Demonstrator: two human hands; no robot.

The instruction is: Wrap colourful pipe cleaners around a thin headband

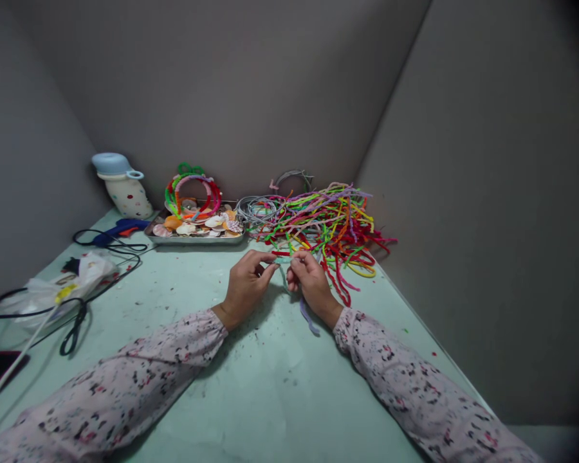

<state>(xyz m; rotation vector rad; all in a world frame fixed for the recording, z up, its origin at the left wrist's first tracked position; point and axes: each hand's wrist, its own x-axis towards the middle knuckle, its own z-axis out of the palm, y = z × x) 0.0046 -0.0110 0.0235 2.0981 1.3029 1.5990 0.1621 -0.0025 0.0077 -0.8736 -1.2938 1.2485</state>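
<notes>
Fingers of the left hand are narrowed at one end of a pale green strand, though whether they grip it I cannot tell; those of the right hand pinch its other end. It sits above the middle of the pale green tabletop, near a big heap of loose coloured strands, so plenty looks unused. Left of that, a metal tray holds shells, with coloured rings standing on them, seemingly finished. Between tray and heap, a grey coil lies mostly bare. The piece in hand seems only part-made: no closed shape shows, a lavender end hangs below the right hand, and a short red bit shows by the fingertips.
</notes>
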